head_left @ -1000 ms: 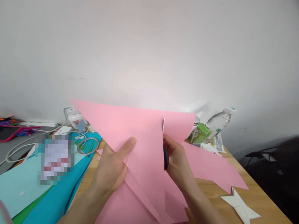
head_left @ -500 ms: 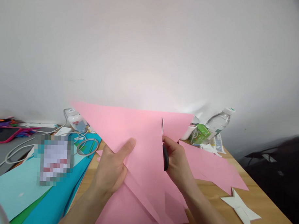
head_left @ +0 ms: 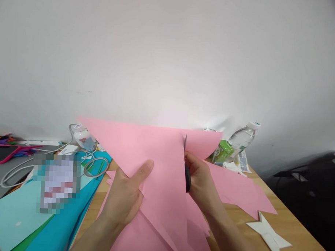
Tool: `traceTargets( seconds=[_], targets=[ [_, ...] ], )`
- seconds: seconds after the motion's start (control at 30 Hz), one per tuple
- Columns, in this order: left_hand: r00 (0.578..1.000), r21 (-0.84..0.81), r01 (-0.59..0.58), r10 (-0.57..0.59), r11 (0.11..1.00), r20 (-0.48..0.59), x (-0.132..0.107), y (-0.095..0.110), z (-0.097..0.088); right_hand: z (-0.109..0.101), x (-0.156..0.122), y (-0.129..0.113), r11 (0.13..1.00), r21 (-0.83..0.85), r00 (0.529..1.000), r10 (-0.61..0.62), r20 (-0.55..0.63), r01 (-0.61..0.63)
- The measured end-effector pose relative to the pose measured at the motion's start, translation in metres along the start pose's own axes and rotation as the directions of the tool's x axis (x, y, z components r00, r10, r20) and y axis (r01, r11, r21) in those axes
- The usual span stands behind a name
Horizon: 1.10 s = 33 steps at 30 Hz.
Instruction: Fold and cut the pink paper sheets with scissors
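Note:
A large sheet of pink paper [head_left: 161, 158] is held up in front of me, its top edge nearly level. My left hand [head_left: 128, 193] pinches its left side, thumb on the near face and fingers behind. On the right, my right hand [head_left: 200, 178] grips a pair of scissors [head_left: 187, 177] by the black handle. The blades sit in a cut running up through the sheet, with one blade tip showing near the top edge. To the right of the cut, a flap of the paper bends away. Below lie more pink sheets [head_left: 141, 234].
Pink offcuts [head_left: 244, 190] and a white folded paper shape [head_left: 270, 235] lie on the wooden table [head_left: 298, 221] at right. Behind stand a water bottle [head_left: 242, 137] and a green box [head_left: 223, 151]. Blue paper [head_left: 56, 227], a coiled cable [head_left: 96, 167] and a white jar [head_left: 84, 137] are at left.
The scissors have advanced slightly toward the sheet's top edge. The flap on the right has swung a little further out to the right. The left hand keeps its hold.

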State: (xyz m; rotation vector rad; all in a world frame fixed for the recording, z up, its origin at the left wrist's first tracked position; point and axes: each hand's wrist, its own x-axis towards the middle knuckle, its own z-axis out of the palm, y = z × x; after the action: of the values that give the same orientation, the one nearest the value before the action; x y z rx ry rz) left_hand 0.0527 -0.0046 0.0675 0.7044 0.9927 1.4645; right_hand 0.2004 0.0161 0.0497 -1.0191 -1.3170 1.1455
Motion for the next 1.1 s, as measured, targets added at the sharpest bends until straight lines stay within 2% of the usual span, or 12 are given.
traceTargets(
  seconds=[1.1],
  targets=[
    [1.0,0.034,-0.017,0.017,0.999,0.005,-0.0016,0.0008,0.0013,0.0018,-0.001,-0.0016,1.0,-0.018,1.0,0.01,-0.013,-0.01]
  ],
)
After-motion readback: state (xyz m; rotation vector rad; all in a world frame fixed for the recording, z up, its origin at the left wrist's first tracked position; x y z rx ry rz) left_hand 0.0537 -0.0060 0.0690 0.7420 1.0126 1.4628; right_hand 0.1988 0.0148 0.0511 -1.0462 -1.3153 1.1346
